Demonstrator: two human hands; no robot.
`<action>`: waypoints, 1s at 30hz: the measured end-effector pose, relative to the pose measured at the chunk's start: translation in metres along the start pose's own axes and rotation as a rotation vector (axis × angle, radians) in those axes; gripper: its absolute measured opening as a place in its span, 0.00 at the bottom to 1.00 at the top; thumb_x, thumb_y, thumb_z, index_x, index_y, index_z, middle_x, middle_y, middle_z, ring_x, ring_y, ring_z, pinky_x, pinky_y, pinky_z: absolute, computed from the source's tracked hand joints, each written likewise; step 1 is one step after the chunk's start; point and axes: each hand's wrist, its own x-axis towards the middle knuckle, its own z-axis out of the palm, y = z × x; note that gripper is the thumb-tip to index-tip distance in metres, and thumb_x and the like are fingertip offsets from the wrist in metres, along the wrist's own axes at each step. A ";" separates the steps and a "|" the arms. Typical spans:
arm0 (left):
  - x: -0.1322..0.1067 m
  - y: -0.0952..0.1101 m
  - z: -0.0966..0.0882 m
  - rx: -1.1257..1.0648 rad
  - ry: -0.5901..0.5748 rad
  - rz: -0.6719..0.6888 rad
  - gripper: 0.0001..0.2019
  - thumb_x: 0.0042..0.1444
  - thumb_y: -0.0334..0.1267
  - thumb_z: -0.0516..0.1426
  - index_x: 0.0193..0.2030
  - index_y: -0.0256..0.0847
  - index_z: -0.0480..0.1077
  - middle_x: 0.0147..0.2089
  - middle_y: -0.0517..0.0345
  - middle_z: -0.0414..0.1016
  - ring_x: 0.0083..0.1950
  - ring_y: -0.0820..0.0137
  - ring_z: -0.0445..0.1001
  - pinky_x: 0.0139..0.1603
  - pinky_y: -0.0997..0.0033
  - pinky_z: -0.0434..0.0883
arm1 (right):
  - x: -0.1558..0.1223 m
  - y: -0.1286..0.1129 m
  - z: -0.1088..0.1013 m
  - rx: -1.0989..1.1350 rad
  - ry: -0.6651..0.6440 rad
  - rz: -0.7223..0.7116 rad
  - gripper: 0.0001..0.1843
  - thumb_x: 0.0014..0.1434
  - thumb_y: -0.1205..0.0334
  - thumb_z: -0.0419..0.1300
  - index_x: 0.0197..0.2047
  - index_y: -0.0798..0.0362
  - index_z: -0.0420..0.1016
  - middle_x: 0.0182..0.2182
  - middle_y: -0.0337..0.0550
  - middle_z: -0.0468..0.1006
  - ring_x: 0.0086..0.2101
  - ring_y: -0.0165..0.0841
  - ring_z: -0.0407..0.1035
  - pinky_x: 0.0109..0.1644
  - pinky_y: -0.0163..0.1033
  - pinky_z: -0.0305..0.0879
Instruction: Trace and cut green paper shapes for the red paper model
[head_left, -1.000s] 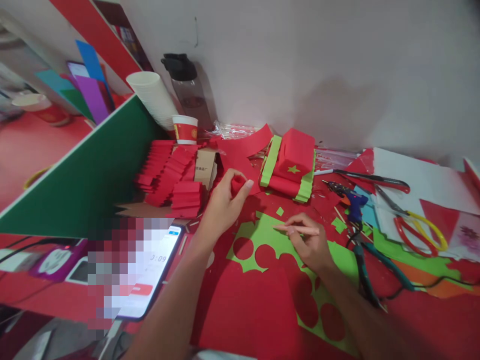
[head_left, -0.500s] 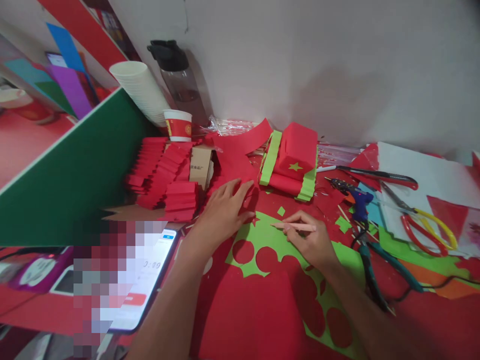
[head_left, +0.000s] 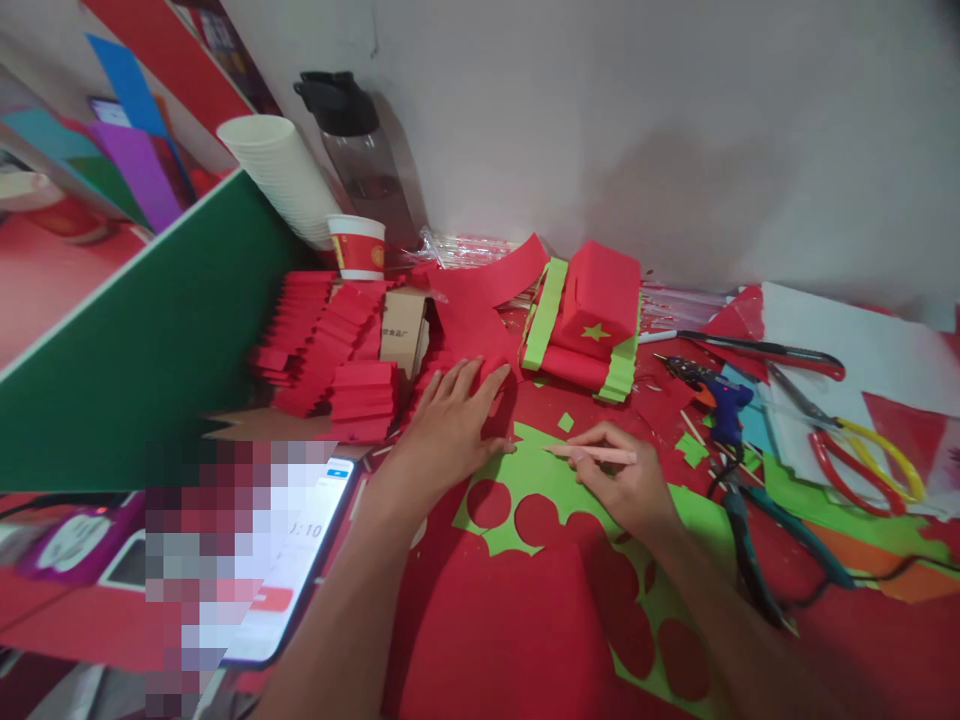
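Observation:
My right hand [head_left: 626,475] is closed around a pale pink pencil [head_left: 600,454], its tip touching or just above a light green sheet [head_left: 536,460]. Round holes are cut in that sheet, and red shows through them. With fingers spread, my left hand [head_left: 461,415] lies on the red surface, holding nothing. Its thumb rests at the green sheet's upper left edge. Beyond my hands stands a red paper model [head_left: 604,290] with green crinkled strips on both sides and a green star on its front.
Left lie folded red paper strips [head_left: 322,340], a lit phone [head_left: 300,560], a paper cup [head_left: 360,248] and a bottle [head_left: 360,160]. On the right are a glue gun [head_left: 724,400], scissors [head_left: 862,450], pliers [head_left: 750,560] and a utility knife [head_left: 765,350]. A green board [head_left: 150,340] stands at left.
The view has shifted slightly. Both hands keep nearly the same places on and by the green sheet, and the pencil remains in my right hand.

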 end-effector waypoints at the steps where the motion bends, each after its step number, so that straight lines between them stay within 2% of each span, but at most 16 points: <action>1: 0.000 0.000 0.000 -0.003 -0.003 -0.004 0.40 0.56 0.49 0.63 0.71 0.48 0.50 0.73 0.41 0.52 0.73 0.48 0.52 0.69 0.43 0.56 | 0.000 0.000 0.000 -0.001 0.002 -0.005 0.06 0.61 0.60 0.61 0.35 0.53 0.77 0.29 0.43 0.83 0.27 0.33 0.75 0.27 0.33 0.66; 8: 0.000 -0.001 0.002 -0.014 0.003 -0.004 0.41 0.55 0.49 0.63 0.71 0.49 0.49 0.73 0.42 0.52 0.74 0.48 0.51 0.69 0.42 0.54 | 0.000 -0.004 0.001 0.000 -0.026 -0.032 0.08 0.62 0.58 0.61 0.38 0.52 0.78 0.32 0.45 0.84 0.33 0.37 0.78 0.30 0.33 0.68; 13: 0.000 0.000 0.001 -0.026 0.000 -0.009 0.40 0.55 0.48 0.63 0.71 0.47 0.50 0.73 0.41 0.52 0.74 0.48 0.51 0.70 0.43 0.54 | 0.001 -0.002 0.001 -0.001 0.003 -0.028 0.08 0.61 0.58 0.61 0.36 0.52 0.77 0.30 0.44 0.83 0.29 0.35 0.77 0.27 0.33 0.67; 19: 0.000 -0.001 0.001 -0.029 0.007 0.001 0.40 0.55 0.47 0.63 0.71 0.47 0.50 0.73 0.42 0.53 0.74 0.49 0.50 0.70 0.44 0.54 | 0.001 -0.003 0.002 0.002 -0.052 -0.027 0.09 0.62 0.56 0.61 0.39 0.52 0.79 0.32 0.44 0.84 0.30 0.35 0.76 0.30 0.34 0.68; 24: 0.001 0.000 0.001 -0.009 -0.018 -0.014 0.40 0.55 0.48 0.63 0.71 0.46 0.50 0.73 0.40 0.53 0.74 0.48 0.51 0.69 0.44 0.55 | 0.001 -0.004 0.001 -0.007 -0.036 -0.014 0.09 0.63 0.57 0.60 0.38 0.53 0.79 0.32 0.44 0.84 0.29 0.34 0.75 0.28 0.33 0.66; 27: 0.001 0.000 0.001 -0.009 -0.003 -0.012 0.39 0.56 0.47 0.62 0.71 0.47 0.51 0.73 0.42 0.53 0.73 0.49 0.52 0.69 0.44 0.55 | 0.001 -0.005 0.000 -0.019 -0.083 -0.025 0.10 0.63 0.56 0.60 0.39 0.52 0.80 0.33 0.44 0.84 0.26 0.32 0.73 0.26 0.32 0.64; 30: 0.000 0.000 0.001 -0.007 0.008 -0.008 0.40 0.55 0.47 0.62 0.71 0.49 0.50 0.73 0.43 0.53 0.73 0.49 0.52 0.70 0.44 0.54 | 0.001 -0.005 0.000 0.004 -0.090 -0.026 0.10 0.62 0.56 0.61 0.39 0.52 0.80 0.33 0.44 0.84 0.29 0.34 0.75 0.27 0.33 0.66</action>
